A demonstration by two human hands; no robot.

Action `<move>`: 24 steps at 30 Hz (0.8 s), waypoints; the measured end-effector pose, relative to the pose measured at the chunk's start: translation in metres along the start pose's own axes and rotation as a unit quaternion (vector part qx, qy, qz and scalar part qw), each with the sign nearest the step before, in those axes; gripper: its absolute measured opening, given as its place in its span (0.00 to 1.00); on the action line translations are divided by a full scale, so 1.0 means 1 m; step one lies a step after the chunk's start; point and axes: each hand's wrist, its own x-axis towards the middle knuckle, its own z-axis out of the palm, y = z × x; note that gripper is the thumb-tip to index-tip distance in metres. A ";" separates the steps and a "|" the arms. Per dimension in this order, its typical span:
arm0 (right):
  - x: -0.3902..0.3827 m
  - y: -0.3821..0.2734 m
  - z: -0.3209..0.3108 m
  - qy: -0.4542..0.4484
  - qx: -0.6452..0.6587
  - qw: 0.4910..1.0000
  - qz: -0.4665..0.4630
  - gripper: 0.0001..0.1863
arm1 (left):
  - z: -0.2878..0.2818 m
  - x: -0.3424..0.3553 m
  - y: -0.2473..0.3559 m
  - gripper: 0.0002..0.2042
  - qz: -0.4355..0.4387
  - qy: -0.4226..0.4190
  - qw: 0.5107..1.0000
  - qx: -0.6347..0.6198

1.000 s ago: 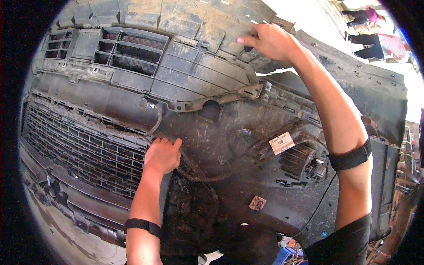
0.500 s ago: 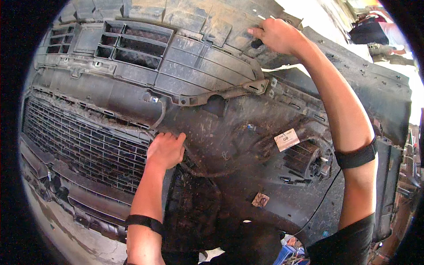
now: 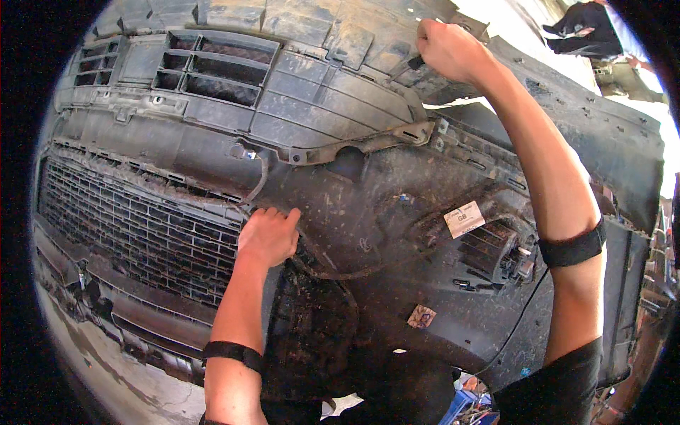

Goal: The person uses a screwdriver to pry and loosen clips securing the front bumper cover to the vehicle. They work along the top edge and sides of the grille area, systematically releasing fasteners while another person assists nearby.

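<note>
A large dirty black car bumper [image 3: 418, 248], with its inner side showing, spreads out before me. My left hand [image 3: 269, 237] is closed over the end edge of the mesh grille [image 3: 142, 227], beside a thin wiring harness [image 3: 262, 180]. At the far right, my right hand [image 3: 453, 51] is wrapped round the dark handle of a screwdriver [image 3: 405, 69]. Its thin shaft points down and left towards the bumper's slatted lower panel [image 3: 333, 106]. The screwdriver's tip is too small to make out against the plastic.
A white paper label [image 3: 464, 219] sits by a dark lamp-like unit [image 3: 492, 251]. A black cable [image 3: 516, 326] hangs near my right arm. Below lies a blue container [image 3: 464, 407] of small items. A dark cloth-like thing [image 3: 584, 30] shows at the far right.
My right hand has turned, and the screwdriver's shaft now shows below it. My left hand stays at the grille's edge. The dark thing at far right has shifted in view.
</note>
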 end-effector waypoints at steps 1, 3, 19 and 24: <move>-0.002 0.003 0.001 0.023 0.044 0.999 -0.015 0.12 | 0.000 -0.001 0.000 0.12 -0.003 0.000 1.000 -0.002; -0.010 0.011 0.003 0.060 0.118 0.991 -0.029 0.12 | 0.000 -0.003 -0.001 0.12 -0.004 0.006 1.000 0.006; -0.032 0.030 0.009 0.042 0.160 0.983 -0.076 0.15 | 0.012 -0.001 -0.005 0.13 0.015 0.065 0.998 0.000; -0.026 0.028 0.018 0.026 0.087 0.996 0.011 0.16 | 0.012 0.000 -0.005 0.13 0.015 0.057 0.998 0.001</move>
